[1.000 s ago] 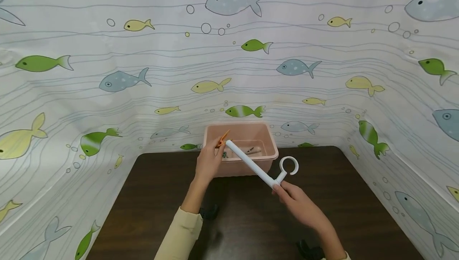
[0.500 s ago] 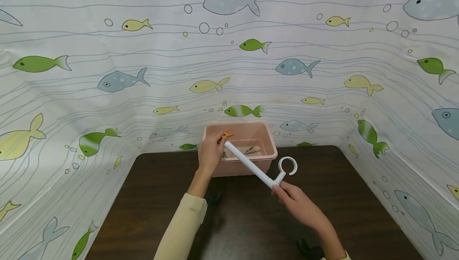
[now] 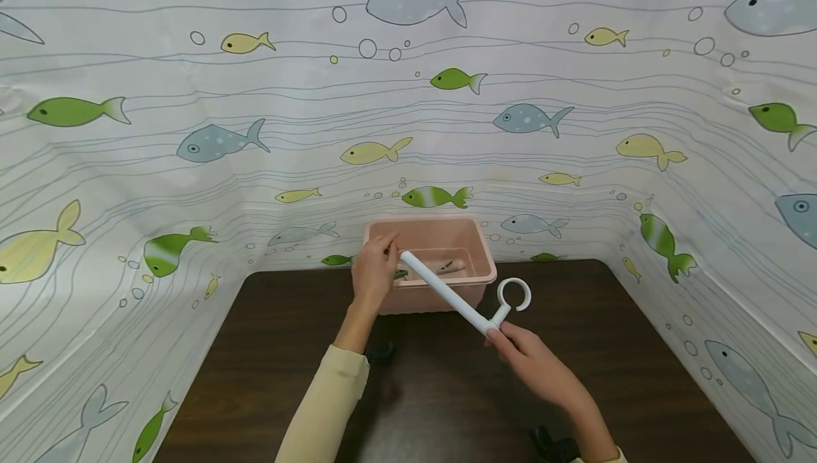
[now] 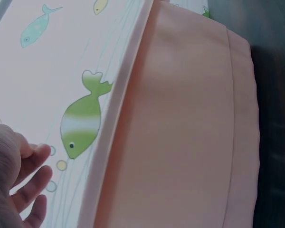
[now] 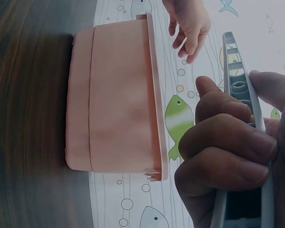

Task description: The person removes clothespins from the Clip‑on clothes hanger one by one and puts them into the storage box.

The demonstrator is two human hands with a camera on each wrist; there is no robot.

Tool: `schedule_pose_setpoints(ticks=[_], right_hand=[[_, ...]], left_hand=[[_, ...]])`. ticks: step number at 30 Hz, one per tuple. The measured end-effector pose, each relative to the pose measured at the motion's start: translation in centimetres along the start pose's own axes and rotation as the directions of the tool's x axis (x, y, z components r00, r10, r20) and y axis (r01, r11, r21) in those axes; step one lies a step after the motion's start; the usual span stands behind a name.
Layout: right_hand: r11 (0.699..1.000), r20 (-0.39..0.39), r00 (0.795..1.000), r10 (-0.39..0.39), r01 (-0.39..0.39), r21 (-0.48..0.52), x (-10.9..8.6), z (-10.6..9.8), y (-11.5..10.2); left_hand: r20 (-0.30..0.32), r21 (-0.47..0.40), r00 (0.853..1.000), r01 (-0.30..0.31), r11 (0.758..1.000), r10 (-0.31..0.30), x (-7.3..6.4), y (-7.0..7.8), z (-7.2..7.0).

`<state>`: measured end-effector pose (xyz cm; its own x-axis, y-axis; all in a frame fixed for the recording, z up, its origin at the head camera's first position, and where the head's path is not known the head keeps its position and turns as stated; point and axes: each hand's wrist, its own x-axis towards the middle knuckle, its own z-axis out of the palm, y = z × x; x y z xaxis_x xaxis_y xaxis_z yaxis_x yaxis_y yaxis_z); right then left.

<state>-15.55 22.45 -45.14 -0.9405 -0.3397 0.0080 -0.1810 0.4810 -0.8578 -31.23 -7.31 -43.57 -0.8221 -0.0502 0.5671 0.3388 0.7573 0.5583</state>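
My right hand [image 3: 530, 364] grips the joint end of a white plastic hanger [image 3: 447, 293], folded into one long bar with a C-shaped hook [image 3: 514, 293]. In the right wrist view, curled fingers [image 5: 223, 142] wrap its hollow, ribbed frame. The bar slants up and left, its far end near my left hand [image 3: 373, 268]. That hand hovers above the left side of a pink plastic bin [image 3: 434, 298]; the left wrist view shows its fingers [image 4: 35, 185] loosely bent with nothing between them. A small green clip [image 3: 400, 274] and a dark-and-pale clip [image 3: 449, 266] lie inside the bin.
The bin stands at the back of a dark wood table [image 3: 434, 399], close to a white fish-patterned sheet [image 3: 306, 108] that rises behind and along both sides. Black wrist mounts [image 3: 381, 354] sit under the forearms.
The orange clothespin that my left hand pinched is out of that hand and no longer visible. The left hand has shifted slightly right over the bin. The right hand and the hanger stay nearly still.
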Motion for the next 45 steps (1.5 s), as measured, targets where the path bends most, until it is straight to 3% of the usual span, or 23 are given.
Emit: schedule_pose_setpoints(ticks=[7, 11, 15, 18, 20, 23, 29, 33, 37, 41, 45], right_hand=[[1.0, 0.008, 1.0, 0.007, -0.007, -0.002, 0.2, 0.1, -0.4], [1.0, 0.016, 1.0, 0.026, -0.026, -0.002, 0.3, 0.2, -0.5], [0.998, 0.049, 0.998, 0.049, -0.047, -0.039, 0.5, 0.2, -0.5], [0.996, 0.086, 0.994, 0.067, -0.061, -0.061, 0.6, 0.2, -0.3], [0.996, 0.112, 0.991, 0.074, -0.068, -0.06, 0.8, 0.3, -0.2], [0.997, 0.15, 0.987, 0.065, -0.057, -0.06, 1.1, 0.7, 0.0], [0.997, 0.221, 0.975, 0.026, -0.009, -0.079, 1.8, 2.2, 0.2], [0.996, 0.267, 0.964, -0.005, 0.03, -0.088, 2.4, 3.4, 0.0], [0.992, 0.294, 0.955, -0.037, 0.07, -0.103, 2.6, 4.4, -0.2], [0.991, 0.319, 0.946, -0.053, 0.09, -0.103, 2.5, 5.3, -0.3], [0.978, 0.27, 0.961, -0.063, 0.114, -0.177, 2.5, 6.0, -0.6]], left_hand=[[-0.039, -0.116, 0.999, 0.009, 0.993, -0.014, -0.3, 0.2, -1.5], [-0.122, -0.207, 0.992, -0.069, 0.976, 0.044, -1.2, 0.6, -2.5], [-0.226, -0.188, 0.957, -0.227, 0.955, 0.183, -3.5, 1.1, -3.0], [-0.235, -0.115, 0.921, -0.344, 0.932, 0.311, -5.6, 1.7, -3.0], [-0.208, -0.068, 0.898, -0.409, 0.91, 0.388, -7.0, 2.0, -2.9], [-0.124, -0.011, 0.875, -0.473, 0.881, 0.469, -9.2, 2.3, -2.8], [0.063, 0.114, 0.844, -0.536, 0.837, 0.532, -13.1, 2.0, -3.1], [0.166, 0.201, 0.808, -0.589, 0.783, 0.565, -14.5, 1.8, -3.5], [0.254, 0.227, 0.769, -0.637, 0.736, 0.587, -15.0, 1.5, -3.9], [0.326, 0.194, 0.749, -0.65, 0.735, 0.577, -15.3, 1.1, -4.4], [0.385, 0.16, 0.755, -0.621, 0.767, 0.531, -15.4, 0.6, -4.8]])
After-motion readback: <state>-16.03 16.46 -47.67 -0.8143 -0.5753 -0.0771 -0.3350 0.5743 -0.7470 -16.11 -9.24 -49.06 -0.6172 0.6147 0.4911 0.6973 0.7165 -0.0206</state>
